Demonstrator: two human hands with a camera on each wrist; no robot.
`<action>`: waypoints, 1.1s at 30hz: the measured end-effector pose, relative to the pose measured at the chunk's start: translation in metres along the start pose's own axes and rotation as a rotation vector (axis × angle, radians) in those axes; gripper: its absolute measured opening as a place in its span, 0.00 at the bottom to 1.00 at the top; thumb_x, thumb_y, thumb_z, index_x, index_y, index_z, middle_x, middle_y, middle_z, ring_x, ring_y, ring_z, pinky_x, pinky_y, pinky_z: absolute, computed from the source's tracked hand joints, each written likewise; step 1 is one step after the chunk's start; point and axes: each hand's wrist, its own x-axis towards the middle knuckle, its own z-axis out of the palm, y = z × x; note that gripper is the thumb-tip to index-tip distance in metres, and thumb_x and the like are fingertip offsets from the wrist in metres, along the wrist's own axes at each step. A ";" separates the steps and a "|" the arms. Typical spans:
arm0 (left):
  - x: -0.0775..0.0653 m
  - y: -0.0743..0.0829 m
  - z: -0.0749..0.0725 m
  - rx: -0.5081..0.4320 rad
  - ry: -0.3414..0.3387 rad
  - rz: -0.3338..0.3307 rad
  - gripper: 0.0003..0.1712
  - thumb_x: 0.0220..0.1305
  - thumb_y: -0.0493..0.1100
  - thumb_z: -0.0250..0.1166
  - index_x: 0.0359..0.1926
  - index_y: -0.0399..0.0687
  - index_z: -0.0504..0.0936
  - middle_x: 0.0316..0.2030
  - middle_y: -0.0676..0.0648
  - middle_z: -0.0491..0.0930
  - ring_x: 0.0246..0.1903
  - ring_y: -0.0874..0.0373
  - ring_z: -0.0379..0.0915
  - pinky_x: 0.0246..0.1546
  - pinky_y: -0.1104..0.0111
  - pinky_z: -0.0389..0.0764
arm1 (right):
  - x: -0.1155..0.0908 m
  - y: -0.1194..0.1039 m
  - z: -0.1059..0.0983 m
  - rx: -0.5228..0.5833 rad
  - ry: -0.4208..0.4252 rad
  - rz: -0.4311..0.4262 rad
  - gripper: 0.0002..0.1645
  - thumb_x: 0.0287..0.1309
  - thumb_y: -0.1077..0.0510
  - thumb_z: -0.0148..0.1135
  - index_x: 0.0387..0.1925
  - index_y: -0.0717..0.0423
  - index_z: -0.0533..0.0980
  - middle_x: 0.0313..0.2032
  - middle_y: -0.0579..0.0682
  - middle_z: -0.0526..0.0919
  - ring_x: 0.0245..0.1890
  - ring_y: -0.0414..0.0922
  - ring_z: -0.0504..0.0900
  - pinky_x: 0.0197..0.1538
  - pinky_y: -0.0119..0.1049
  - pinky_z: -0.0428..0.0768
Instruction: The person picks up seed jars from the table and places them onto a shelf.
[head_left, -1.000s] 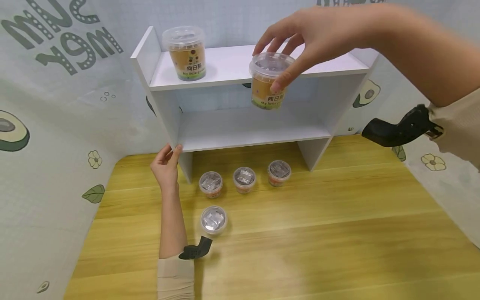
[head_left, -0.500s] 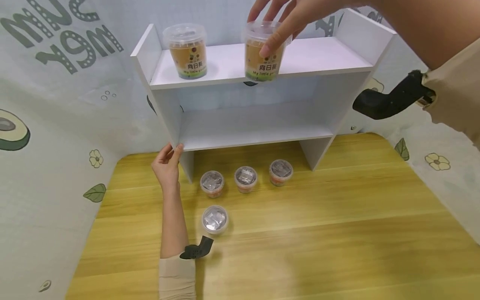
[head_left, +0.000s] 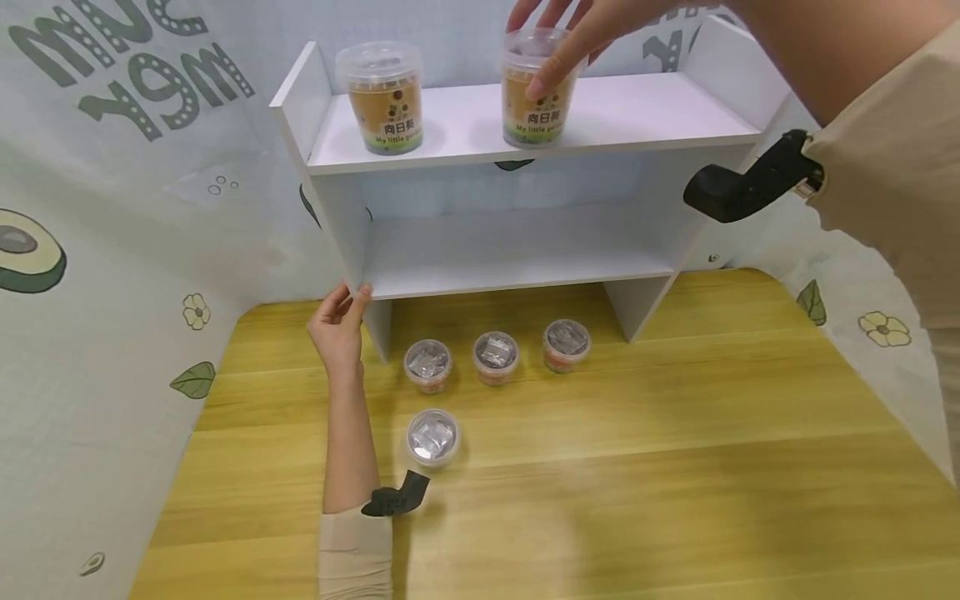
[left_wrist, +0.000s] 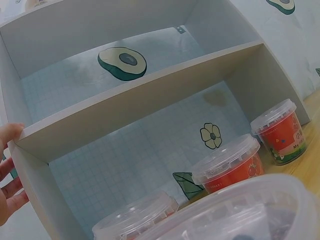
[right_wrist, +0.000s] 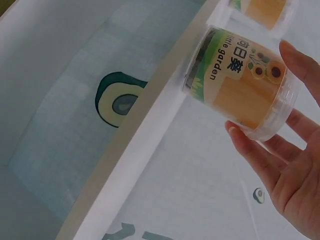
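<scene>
My right hand (head_left: 592, 29) grips a clear-lidded plastic cup (head_left: 536, 127) around its upper part, thumb in front and fingers behind. An orange and green sunflower label wraps this cup, which stands upright at the front edge of the white shelf unit's top board (head_left: 637, 108). In the right wrist view, the cup (right_wrist: 235, 82) has its base right at the board's edge. A matching cup (head_left: 388, 108) stands to its left on the same board. Low on the unit, my left hand (head_left: 335, 332) pinches the left side panel (head_left: 341, 225) beside the lower board.
Three small lidded cups with red labels, left (head_left: 428, 365), middle (head_left: 495, 358) and right (head_left: 566, 344), stand in a row on the wooden table (head_left: 675, 467) at the unit's foot. Another lidded cup (head_left: 432, 437) is nearer me. A patterned cloth (head_left: 112, 467) hangs around.
My right hand has raised the cup from in front of the lower opening and brought it back onto the top board, beside the other cup. The left hand keeps its hold on the panel.
</scene>
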 end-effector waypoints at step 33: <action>-0.003 0.000 0.002 0.020 -0.011 -0.017 0.20 0.51 0.40 0.71 0.45 0.36 0.82 0.34 0.54 0.79 0.34 0.61 0.75 0.36 0.73 0.76 | -0.037 -0.017 0.006 0.112 0.137 0.046 0.49 0.49 0.36 0.62 0.68 0.45 0.54 0.63 0.55 0.62 0.58 0.51 0.68 0.54 0.46 0.75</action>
